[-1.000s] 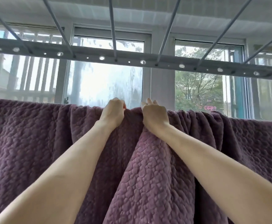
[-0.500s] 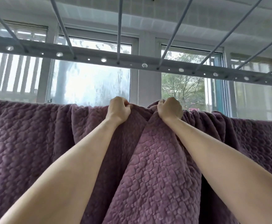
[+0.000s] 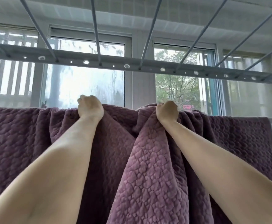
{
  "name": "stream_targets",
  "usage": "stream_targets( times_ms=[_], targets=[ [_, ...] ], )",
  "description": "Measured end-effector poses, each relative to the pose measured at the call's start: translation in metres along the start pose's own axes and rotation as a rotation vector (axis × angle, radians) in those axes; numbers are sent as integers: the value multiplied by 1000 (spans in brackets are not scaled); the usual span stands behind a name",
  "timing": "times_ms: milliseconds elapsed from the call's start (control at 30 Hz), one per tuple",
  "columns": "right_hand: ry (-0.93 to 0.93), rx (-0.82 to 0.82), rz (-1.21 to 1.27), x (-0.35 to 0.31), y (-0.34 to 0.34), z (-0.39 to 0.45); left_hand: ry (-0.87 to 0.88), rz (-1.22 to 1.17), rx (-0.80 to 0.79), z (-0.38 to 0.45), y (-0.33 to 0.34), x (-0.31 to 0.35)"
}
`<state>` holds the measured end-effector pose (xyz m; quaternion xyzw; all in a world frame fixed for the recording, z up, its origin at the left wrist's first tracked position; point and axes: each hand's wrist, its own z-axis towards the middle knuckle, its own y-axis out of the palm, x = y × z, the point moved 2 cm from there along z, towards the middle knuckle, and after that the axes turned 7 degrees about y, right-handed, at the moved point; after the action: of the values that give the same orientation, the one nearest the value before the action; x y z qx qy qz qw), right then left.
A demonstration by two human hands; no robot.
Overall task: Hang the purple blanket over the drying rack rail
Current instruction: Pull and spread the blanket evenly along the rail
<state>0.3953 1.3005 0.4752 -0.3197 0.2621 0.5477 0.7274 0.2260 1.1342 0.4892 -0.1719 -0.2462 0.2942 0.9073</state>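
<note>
A: What does each hand hold?
B: The left hand and right hand each grip a bunched fold at the top edge of the purple blanket, fingers curled over it.
A: Blanket position?
B: It drapes below both hands, gathered between them, flatter outward. The rail under it is hidden.
A: Beyond the hands?
B: Overhead, the drying rack; behind, the window.

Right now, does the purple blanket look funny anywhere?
Yes. The purple blanket is bunched into thick folds in the middle, where the left hand and right hand grip its top edge. Farther out on both sides it hangs flat, so it isn't spread evenly.
</note>
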Motion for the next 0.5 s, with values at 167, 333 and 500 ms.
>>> stream_targets(
  times_ms=[167, 333, 500],
  targets=[
    [-274, -241, -93, -11, 19, -1, 532, 114, -90, -4, 5, 33],
    [-417, -592, -199, -7, 25, 9, 581, 27, -122, -13, 29, 33],
    [-591, -488, -378, -13, 41, 0, 551, 39, -13, -16, 32, 25]
  ],
)
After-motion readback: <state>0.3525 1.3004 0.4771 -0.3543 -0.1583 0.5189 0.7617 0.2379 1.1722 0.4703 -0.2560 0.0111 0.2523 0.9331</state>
